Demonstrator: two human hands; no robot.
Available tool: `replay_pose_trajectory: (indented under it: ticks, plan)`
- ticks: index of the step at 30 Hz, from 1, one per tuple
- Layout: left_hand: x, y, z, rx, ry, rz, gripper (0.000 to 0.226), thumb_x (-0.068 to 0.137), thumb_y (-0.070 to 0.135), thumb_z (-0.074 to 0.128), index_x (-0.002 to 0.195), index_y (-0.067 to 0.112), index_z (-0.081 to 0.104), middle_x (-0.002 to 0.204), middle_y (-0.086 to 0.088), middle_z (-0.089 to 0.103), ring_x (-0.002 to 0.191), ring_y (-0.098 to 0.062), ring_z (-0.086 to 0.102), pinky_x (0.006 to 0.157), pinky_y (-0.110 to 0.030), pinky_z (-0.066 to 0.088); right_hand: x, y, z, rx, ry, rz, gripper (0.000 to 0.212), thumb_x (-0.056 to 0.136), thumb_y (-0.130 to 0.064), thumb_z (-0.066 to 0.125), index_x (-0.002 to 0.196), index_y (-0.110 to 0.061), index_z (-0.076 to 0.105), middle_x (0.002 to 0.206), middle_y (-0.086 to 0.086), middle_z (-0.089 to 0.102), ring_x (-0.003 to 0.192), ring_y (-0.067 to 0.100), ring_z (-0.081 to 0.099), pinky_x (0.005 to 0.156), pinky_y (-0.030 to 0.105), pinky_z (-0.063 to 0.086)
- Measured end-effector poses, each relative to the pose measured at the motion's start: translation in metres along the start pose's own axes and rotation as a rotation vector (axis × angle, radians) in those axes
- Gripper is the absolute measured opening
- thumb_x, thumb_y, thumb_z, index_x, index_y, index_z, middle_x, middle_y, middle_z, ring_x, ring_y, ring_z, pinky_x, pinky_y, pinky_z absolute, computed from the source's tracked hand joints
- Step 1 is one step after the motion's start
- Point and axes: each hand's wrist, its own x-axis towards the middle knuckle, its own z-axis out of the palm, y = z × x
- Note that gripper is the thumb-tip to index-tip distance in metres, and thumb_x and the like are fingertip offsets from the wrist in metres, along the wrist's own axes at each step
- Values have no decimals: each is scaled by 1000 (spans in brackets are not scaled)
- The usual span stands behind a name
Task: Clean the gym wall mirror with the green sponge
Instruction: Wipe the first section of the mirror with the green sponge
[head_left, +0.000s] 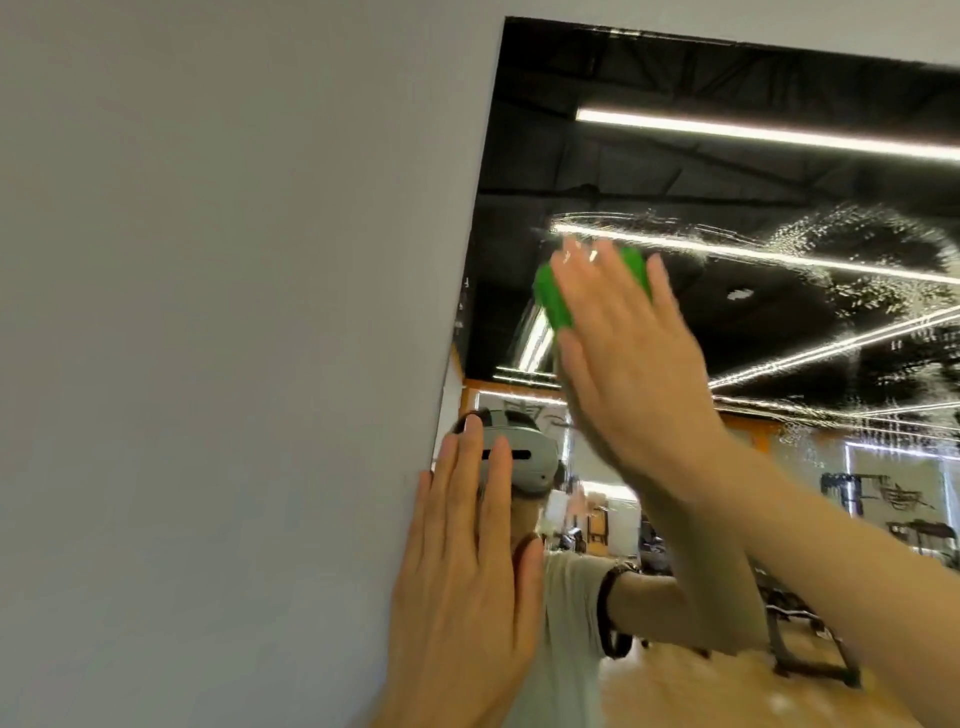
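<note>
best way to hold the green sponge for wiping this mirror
Palm on its back face, coming from the room side, fingers spread over the top edge. The sponge lies flat against the mirror, so only its back and edges are free; the right hand presses it this way.

You have a single head-worn view, tilted upward and pressed close to the mirror (727, 171), its left edge meeting the grey wall (208, 312); your own headset (524, 457) shows reflected there.

A gym: the wall mirror (727, 171) reflects weight racks (883, 499) at right, a wooden floor (675, 696) and ceiling strip lights (753, 130).
</note>
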Motion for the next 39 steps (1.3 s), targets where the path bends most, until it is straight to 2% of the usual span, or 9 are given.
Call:
replay_pose_trajectory:
  ticks: [3,10,13,16,23,27,32,36,39]
  plan:
    - [0,1,-3,15,-45,12,57,109,45,17,158,18,25,164,-15,25,152,-31,20,126,-37,8,1,9,1,7,14,122,58,105,-35,17,156,-10,28,164,12,27,153,28,18,125,46,3]
    - [-5,0,-3,62,-114,12,53,107,47,19,155,27,32,165,-15,26,152,-34,22,115,-57,16,-98,-3,-9,14,-67,-139,56,105,-31,29,157,-10,25,163,12,27,153,26,18,125,47,9]
    - [-4,3,-5,55,-105,-9,52,106,44,24,154,27,35,165,-13,25,152,-33,21,113,-54,26,-21,19,-7,32,-8,72,56,105,-33,22,155,-9,29,162,13,30,152,28,20,125,47,7]
    - [-4,3,-5,64,-123,-4,57,100,40,36,155,28,33,167,-10,20,154,-31,17,114,-59,12,-20,24,-4,38,3,191,58,107,-36,16,158,-9,25,165,12,24,154,27,14,126,46,2]
    - [2,11,-3,-2,-77,3,57,96,37,42,151,21,39,163,-10,24,150,-29,22,124,-49,13,-103,8,-5,7,-35,-42,55,106,-32,29,157,-11,24,164,10,24,154,25,17,126,45,6]
    - [14,29,4,-77,-69,-38,55,95,37,43,148,25,38,160,-7,28,146,-29,27,112,-56,26,-88,57,-13,76,-13,179,55,107,-34,25,157,-11,24,165,9,22,153,23,14,125,39,2]
    - [10,27,8,-23,-87,-22,57,97,38,40,152,23,36,162,-9,27,148,-30,24,111,-56,21,-105,62,-17,71,42,506,58,107,-34,20,160,-12,14,168,8,12,156,23,5,126,45,0]
    - [11,30,7,-24,-79,-63,56,97,39,37,150,20,40,162,-11,30,148,-30,24,110,-51,30,-85,-4,-5,57,26,135,56,105,-31,27,156,-9,28,164,12,26,153,27,19,124,48,8]
    - [10,33,6,-30,-88,-69,57,96,38,38,150,20,40,162,-10,29,148,-31,25,111,-52,30,-97,19,-8,29,-18,4,56,104,-31,30,156,-11,28,163,10,26,153,25,19,125,42,6]
